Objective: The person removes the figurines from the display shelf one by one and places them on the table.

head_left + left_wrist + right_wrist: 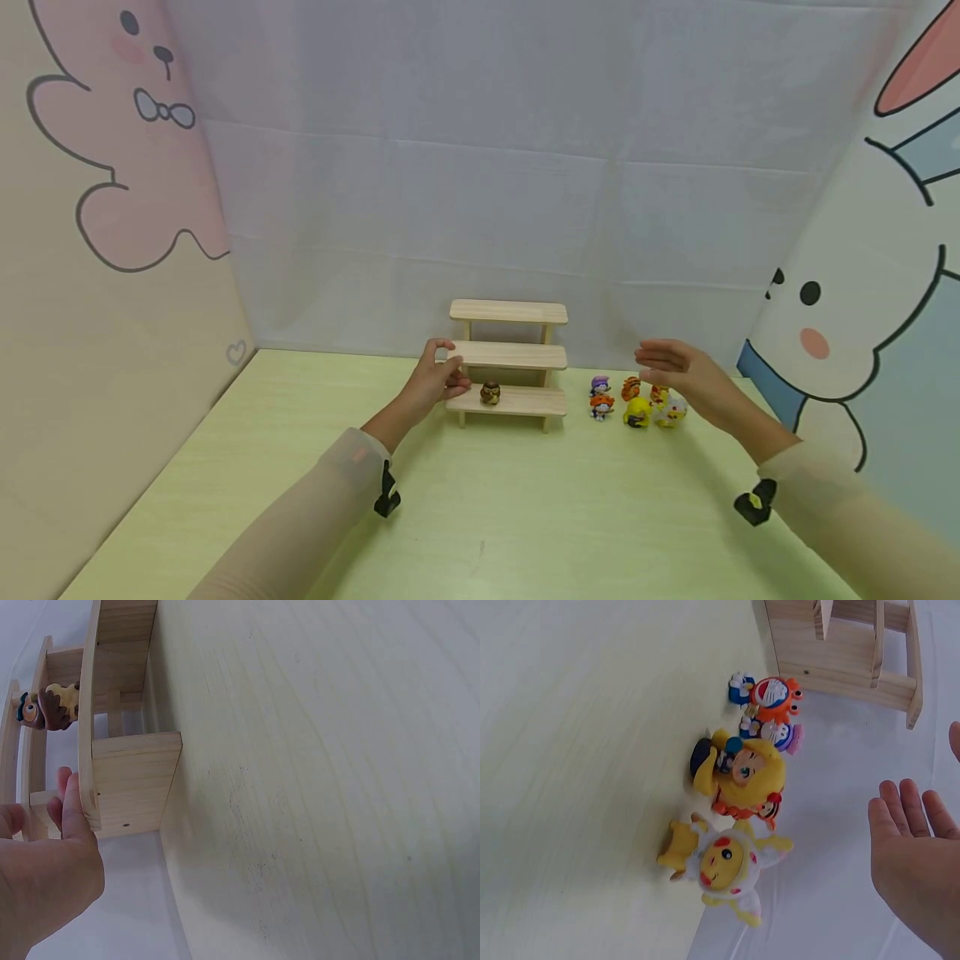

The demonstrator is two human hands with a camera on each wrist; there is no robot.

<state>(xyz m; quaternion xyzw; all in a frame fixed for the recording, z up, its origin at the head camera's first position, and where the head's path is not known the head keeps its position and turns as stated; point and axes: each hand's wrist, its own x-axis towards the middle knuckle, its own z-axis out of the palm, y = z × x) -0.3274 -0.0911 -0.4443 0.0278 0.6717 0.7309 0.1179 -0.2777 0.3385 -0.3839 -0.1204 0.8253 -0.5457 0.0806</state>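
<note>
On the lowest tier of a three-tier wooden display stand (507, 357), near its left end, stands a small brown owl figurine (490, 394). My left hand (433, 382) is at the stand's left side, its fingertips right at the end of the lowest board, beside the owl. Thumb and fingers are apart, with nothing between them. My right hand (686, 377) hovers by the figurine group at the right with straight fingers and holds nothing. Nearest to it are a white-hooded yellow figurine (724, 862) and a yellow-haired figurine (757, 772).
Beside them stand an orange-hatted figurine (602, 407), a purple-hatted one (600, 385) and an orange striped one (631, 387). A white cloth backdrop (420, 192) hangs behind the stand. Cartoon-printed panels (150, 217) border both sides of the pale wooden table (480, 508).
</note>
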